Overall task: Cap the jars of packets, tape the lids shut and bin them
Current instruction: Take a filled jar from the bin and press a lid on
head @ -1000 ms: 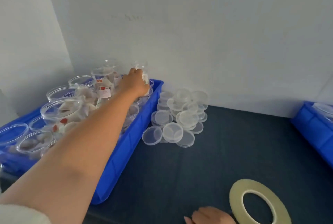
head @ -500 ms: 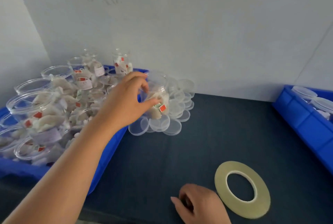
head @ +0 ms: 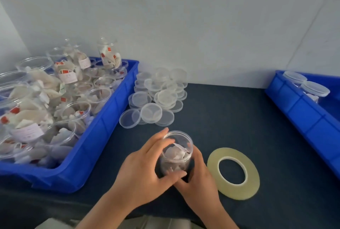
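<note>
A clear open jar of white packets (head: 176, 153) stands on the dark table near its front edge, with no lid on it. My left hand (head: 147, 168) grips it from the left, fingers curled round its wall and rim. On the jar's right side, my right hand (head: 197, 177) holds it low down. A flat roll of yellowish tape (head: 233, 172) lies just right of my hands. A heap of clear lids (head: 156, 98) sits behind the jar. The blue bin (head: 103, 129) at left holds several open jars of packets.
A second blue bin (head: 303, 112) at the right edge holds capped jars (head: 315, 89). White walls close off the back and the left corner. The dark table (head: 230, 114) runs between the two bins.
My left hand carried the jar from beside the left bin down to the table's front. My right hand rose from the table and took hold of the jar's right side.
</note>
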Available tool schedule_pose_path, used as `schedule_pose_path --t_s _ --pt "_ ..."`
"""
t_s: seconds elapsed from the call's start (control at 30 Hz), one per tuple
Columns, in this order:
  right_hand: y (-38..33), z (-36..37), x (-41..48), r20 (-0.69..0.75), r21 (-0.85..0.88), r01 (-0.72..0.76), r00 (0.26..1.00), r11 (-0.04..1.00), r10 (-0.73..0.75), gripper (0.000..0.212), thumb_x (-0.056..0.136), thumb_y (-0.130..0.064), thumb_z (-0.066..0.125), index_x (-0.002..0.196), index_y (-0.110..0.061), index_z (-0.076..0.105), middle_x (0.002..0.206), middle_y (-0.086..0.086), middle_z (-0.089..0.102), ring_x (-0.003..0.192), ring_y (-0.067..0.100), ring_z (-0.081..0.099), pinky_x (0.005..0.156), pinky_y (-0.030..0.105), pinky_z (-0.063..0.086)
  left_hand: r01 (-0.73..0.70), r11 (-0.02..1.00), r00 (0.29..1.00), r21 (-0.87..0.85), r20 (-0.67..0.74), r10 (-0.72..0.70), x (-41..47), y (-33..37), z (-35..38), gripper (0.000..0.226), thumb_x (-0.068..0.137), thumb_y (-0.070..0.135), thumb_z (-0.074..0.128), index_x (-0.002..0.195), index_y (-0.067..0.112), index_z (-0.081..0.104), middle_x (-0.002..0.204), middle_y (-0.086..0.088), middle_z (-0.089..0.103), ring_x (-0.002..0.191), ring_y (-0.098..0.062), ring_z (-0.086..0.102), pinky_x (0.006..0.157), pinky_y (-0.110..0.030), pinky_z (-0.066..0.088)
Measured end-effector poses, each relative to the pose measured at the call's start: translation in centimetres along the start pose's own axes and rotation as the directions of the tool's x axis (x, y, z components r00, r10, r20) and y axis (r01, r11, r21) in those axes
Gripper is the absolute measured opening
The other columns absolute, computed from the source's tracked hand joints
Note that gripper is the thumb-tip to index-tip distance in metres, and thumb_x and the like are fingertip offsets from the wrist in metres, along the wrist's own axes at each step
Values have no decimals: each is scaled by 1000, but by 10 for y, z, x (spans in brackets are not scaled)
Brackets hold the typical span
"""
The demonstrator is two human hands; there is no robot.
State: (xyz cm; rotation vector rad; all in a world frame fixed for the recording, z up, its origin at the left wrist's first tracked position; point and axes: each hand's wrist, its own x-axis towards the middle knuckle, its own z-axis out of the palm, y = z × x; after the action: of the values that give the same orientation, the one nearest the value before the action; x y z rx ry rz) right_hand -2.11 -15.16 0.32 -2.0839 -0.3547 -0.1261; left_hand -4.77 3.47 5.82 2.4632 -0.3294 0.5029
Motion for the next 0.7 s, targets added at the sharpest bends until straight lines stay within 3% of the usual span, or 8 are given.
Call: schedule_pose_path --t_s 0.1,0.17,0.27,0.33,0.4,0.53,0.6,0.7 --pt "3 1 1 -9 -20 -8 1000 1000 8 85 76 -74 78 144 -66 28 131 -42 57 112 -17 60 80 9 50 184 969 951 -165 -220 -218 33 -16 -9 43 97 80 48 136 62 46 133 47 53 109 20 62 72 -3 52" --pt "6 2 1 10 -30 -15 1000 999 15 86 76 -76 77 145 -66 28 129 -41 59 106 -15 61 78 9 49 281 958 921 -55 -266 -286 71 -45 -8 47 95 76 51 133 50 54 126 33 63 112 5 66 77 -15 54" --pt "7 3 -1 35 -28 -16 999 999 17 89 76 -77 76 149 -63 27 130 -39 59 108 -12 62 79 10 50 351 908 936 230 -66 -345 126 -90 7 78 85 68 73 147 26 51 151 -3 51 138 -30 51 104 -50 52" --pt "7 2 -2 38 -29 -13 999 999 15 90 76 -76 76 149 -64 26 125 -38 61 104 -11 63 75 8 48 370 879 912 300 60 -405 147 -107 19 102 78 73 78 157 22 38 163 -11 36 150 -36 35 113 -55 44" --pt "8 1 -1 39 -19 -13 999 1000 14 89 76 -74 77 149 -65 27 122 -38 62 102 -11 64 74 8 48 391 872 895 296 102 -435 158 -119 28 112 74 74 81 160 21 33 163 -12 39 149 -36 39 110 -55 46" --pt "9 1 1 59 4 -2 998 1000 2 90 78 -69 80 152 -59 31 130 -38 61 116 -12 62 88 16 54 409 842 889 352 54 -454 163 -132 40 95 80 63 83 153 19 41 150 -12 57 131 -38 60 94 -52 54" --pt "11 1 2 67 17 1 998 1000 -2 91 78 -68 80 153 -56 31 133 -37 60 117 -11 61 91 16 53 353 871 929 343 -20 -369 160 -128 36 77 83 59 80 141 18 51 137 -13 62 120 -39 63 83 -49 55" --pt "13 2 3 71 23 -5 997 1000 3 91 78 -70 79 153 -56 30 132 -37 60 116 -11 62 90 14 53 304 942 950 142 -118 -289 153 -109 20 62 91 48 73 143 23 51 142 -12 59 131 -36 55 95 -49 50"
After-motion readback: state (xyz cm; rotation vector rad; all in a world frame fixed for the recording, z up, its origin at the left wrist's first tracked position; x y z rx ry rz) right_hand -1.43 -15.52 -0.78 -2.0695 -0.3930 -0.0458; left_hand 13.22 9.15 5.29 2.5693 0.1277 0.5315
